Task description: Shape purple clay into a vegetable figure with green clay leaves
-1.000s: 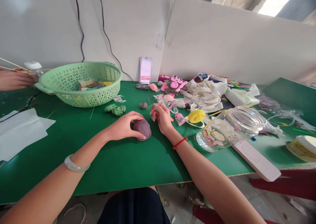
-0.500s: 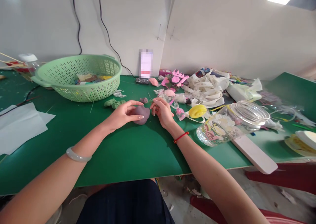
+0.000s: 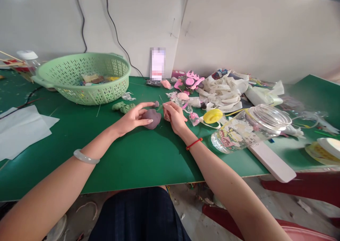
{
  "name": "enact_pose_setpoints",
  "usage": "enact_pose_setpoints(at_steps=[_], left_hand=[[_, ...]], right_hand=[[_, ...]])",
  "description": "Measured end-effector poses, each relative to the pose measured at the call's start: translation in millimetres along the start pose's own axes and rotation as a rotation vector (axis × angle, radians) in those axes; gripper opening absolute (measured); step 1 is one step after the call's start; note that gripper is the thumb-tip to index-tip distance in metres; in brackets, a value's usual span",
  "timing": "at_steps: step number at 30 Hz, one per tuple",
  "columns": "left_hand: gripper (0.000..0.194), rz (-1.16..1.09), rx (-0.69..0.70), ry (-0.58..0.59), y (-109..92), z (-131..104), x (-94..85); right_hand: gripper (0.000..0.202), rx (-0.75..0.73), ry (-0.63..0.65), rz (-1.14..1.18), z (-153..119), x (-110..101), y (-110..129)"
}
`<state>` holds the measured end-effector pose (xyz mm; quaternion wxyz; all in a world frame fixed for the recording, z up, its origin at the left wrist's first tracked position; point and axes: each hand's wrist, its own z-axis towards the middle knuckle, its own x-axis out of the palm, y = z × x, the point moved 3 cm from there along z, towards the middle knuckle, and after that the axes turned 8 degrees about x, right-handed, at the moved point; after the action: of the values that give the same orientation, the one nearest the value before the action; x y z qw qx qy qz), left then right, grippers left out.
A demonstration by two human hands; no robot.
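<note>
My left hand (image 3: 130, 119) is closed around the side of a smooth purple lump of clay (image 3: 152, 119), thumb in front and fingers behind. Its index finger stretches toward a small purple clay piece (image 3: 156, 103) just beyond the lump. To the lump's right, my right hand (image 3: 174, 116) is pinched, with a thin needle-like stick (image 3: 160, 100) poking up at its fingertips; the stick's lower end is hard to make out. Behind my left hand lies a crumpled green clay mass (image 3: 123, 107).
A green basket (image 3: 87, 97) stands back left, white paper sheets (image 3: 26, 131) at left. A phone (image 3: 157, 63) leans on the wall. Pink clay figures (image 3: 190, 81), white ribbon (image 3: 223, 92), a yellow disc (image 3: 213, 116) and a tilted clear jar (image 3: 239, 131) lie to the right.
My left index finger has reached out toward the small purple piece. My right hand stays pinched beside the lump, and the whole view has shifted slightly.
</note>
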<state>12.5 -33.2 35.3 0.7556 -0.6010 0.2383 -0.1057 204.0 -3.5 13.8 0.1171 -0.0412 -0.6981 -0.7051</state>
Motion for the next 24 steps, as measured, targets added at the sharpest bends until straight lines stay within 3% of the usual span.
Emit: enact_pose_setpoints(at_steps=[5,13,18,24], left_hand=[[0.081,-0.042,-0.003,-0.008,-1.9,0.2,0.4],[0.081,-0.081,0.013,-0.007,-2.7,0.4,1.0],[0.070,-0.079,-0.012,-0.009,-4.4,-0.3,3.3],[0.071,-0.089,-0.019,-0.073,0.8,2.0,4.3]], right_hand=[[0.041,-0.010,-0.032,0.005,-1.2,0.7,1.4],[0.051,-0.003,0.054,-0.031,-5.6,5.7,6.8],[0.056,-0.022,0.079,-0.034,-5.1,6.1,6.6],[0.055,-0.023,0.046,-0.040,-2.6,3.8,2.7]])
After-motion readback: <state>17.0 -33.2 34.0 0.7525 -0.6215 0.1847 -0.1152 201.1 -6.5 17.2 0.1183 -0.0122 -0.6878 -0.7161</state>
